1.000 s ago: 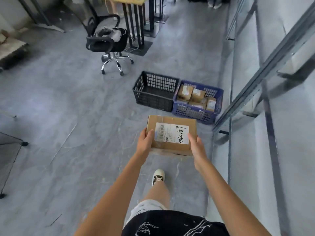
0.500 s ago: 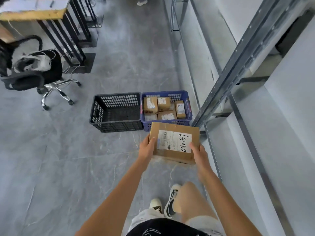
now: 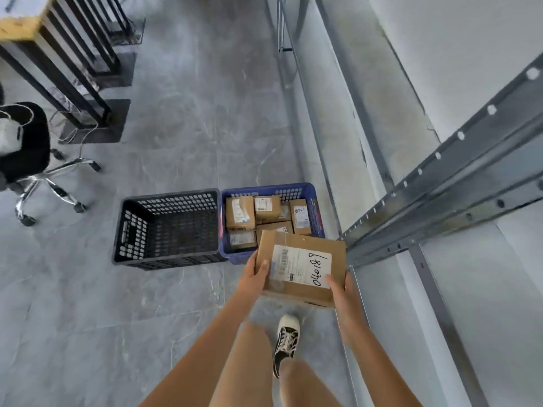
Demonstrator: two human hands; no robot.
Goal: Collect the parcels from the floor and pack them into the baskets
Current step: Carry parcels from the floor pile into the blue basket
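I hold a brown cardboard parcel (image 3: 302, 254) with a white label marked 04018 between both hands. My left hand (image 3: 253, 277) grips its left edge and my right hand (image 3: 342, 292) its right edge. The parcel hangs over the near right corner of a blue basket (image 3: 296, 190) that holds several small brown parcels (image 3: 239, 212). An empty black basket (image 3: 130, 230) stands touching the blue one on its left. Both baskets sit on the grey floor.
A metal shelving frame (image 3: 440, 195) runs along the right, close to the blue basket. A black office chair (image 3: 26, 151) on castors stands at the left. Black table legs (image 3: 79, 71) with cables rise at the upper left. My shoe (image 3: 286, 342) is just below the parcel.
I have walked closer to the baskets. They now lie nearer and larger, and the parcel has come over the blue basket's near corner. Both hands keep their grip.
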